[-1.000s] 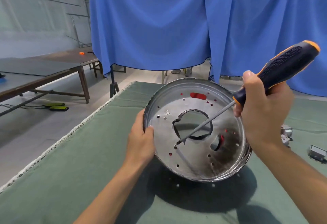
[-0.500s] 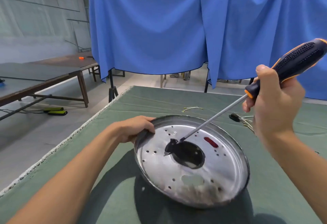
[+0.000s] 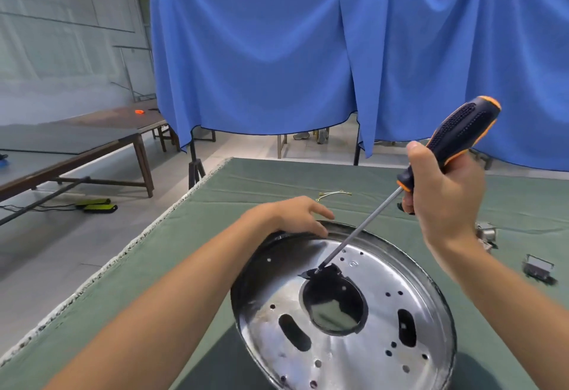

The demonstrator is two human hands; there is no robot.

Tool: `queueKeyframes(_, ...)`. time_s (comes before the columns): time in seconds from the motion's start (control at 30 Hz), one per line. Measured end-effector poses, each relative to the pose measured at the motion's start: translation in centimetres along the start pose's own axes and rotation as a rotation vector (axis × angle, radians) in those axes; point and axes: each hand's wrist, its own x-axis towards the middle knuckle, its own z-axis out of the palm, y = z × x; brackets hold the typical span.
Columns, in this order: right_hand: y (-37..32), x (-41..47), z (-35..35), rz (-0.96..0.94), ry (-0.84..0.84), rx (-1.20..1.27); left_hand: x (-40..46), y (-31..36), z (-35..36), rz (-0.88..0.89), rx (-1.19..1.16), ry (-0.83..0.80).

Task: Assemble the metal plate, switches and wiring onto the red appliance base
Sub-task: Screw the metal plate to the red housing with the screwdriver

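A round shiny metal plate [image 3: 378, 355] with a large centre hole, two slots and several small holes lies flat on the green cloth. My left hand [image 3: 295, 215] rests on its far left rim, fingers nearly straight. My right hand [image 3: 443, 192] grips a black and orange screwdriver [image 3: 455, 134]; its shaft slants down to the left, and the tip sits at the far edge of the centre hole. Thin wires [image 3: 334, 195] lie on the cloth behind the plate. Two small metal parts [image 3: 538, 268] lie at the right.
The green cloth covers the table [image 3: 172, 266], whose left edge runs diagonally. A blue curtain [image 3: 277, 51] hangs behind. Wooden tables [image 3: 92, 143] stand on the left, with a green and black object [image 3: 98, 206] on the floor.
The plate went from tilted up in my left hand to lying flat and now sits closer to me. My left hand moved to the far rim. The screwdriver tip stayed at the centre hole.
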Motion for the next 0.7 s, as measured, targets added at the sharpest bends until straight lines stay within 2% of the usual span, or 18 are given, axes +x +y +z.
queueKeyframes(0.1, 0.3, 0.0, 0.2, 0.001, -0.005, -0.012, -1.6, -0.6, -0.6, -0.048, -0.206, 0.183)
queueKeyframes(0.23, 0.5, 0.1, 0.6, -0.011, -0.034, -0.007, -5.7, -2.7, -1.3, -0.195, -0.364, 0.372)
queueKeyframes(0.37, 0.6, 0.2, 1.5, -0.042, -0.066, -0.009, -9.3, -4.2, 0.3, -0.253, -0.471, 0.368)
queueKeyframes(0.5, 0.8, -0.2, 2.8, -0.061, -0.076, 0.000, -9.7, -4.1, 2.3, -0.252, -0.458, 0.390)
queueKeyframes(0.7, 0.8, -0.2, 4.1, -0.090, -0.055, -0.047, -8.8, -3.8, 3.9, -0.227, -0.405, 0.557)
